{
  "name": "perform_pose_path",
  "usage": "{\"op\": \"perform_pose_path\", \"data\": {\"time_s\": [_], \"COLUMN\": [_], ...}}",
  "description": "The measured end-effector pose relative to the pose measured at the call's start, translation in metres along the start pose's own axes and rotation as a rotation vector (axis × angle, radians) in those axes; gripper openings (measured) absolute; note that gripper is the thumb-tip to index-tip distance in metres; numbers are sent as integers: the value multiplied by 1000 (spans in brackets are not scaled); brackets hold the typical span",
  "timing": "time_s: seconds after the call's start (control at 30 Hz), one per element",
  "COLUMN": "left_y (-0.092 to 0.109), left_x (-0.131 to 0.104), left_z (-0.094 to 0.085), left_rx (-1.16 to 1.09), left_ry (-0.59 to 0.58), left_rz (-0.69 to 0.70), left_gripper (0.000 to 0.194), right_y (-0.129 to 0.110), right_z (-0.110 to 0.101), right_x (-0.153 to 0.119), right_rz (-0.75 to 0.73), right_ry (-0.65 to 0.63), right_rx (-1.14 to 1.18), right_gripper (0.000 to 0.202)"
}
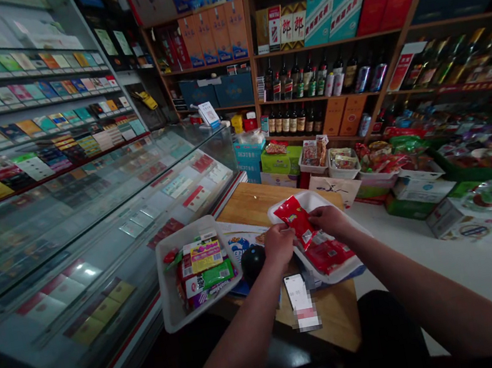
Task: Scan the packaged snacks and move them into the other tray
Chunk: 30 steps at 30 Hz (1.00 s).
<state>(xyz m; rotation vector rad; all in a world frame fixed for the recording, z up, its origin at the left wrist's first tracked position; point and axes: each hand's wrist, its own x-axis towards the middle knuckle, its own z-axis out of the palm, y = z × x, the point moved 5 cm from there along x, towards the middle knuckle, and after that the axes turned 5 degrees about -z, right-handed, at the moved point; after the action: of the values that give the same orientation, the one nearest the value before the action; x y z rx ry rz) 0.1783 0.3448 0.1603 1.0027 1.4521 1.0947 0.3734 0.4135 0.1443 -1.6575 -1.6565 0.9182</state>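
Observation:
Between my two hands is a red snack packet (297,219), held up and tilted over the white basket on the right. My left hand (279,243) grips its left edge, fingers closed. On its right side, my right hand (329,221) pinches the packet. More red packets (329,252) lie in that white basket (360,264) below. To the left stands another white basket (165,287) with several colourful snack packs (205,264) in it. A phone (298,298) with a lit screen lies near the table's front, and a round black object (253,262) sits beside my left wrist.
The small wooden table (340,313) carries both baskets. A glass display counter (107,234) with cigarette packs runs along the left. Shelves of bottles and boxes (334,10) fill the back. Boxes of wrapped snacks (384,159) and a large plastic bottle (490,195) stand on the right.

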Motion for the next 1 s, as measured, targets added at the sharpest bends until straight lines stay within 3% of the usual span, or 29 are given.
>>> {"op": "perform_pose_path", "data": {"time_s": [0.2, 0.3, 0.47, 0.77, 1.0], "left_y": [-19, -32, -45, -42, -32], "left_x": [-21, -26, -32, -46, -58], "left_z": [50, 67, 83, 86, 63], "left_rx": [-122, -149, -172, -174, -208], "left_ry": [-159, -200, -248, -249, -234], "left_rz": [-170, -263, -356, -397, -288], "left_gripper": [9, 1, 9, 14, 21], "right_y": [47, 56, 59, 63, 39], "right_z": [-24, -33, -41, -41, -31], "right_x": [-10, -17, -27, -24, -22], "right_rz": [95, 131, 170, 154, 115], "right_ry": [-1, -10, -81, -93, -5], "right_rx": [-102, -190, -401, -601, -563], "right_gripper": [16, 14, 15, 18, 23]}}
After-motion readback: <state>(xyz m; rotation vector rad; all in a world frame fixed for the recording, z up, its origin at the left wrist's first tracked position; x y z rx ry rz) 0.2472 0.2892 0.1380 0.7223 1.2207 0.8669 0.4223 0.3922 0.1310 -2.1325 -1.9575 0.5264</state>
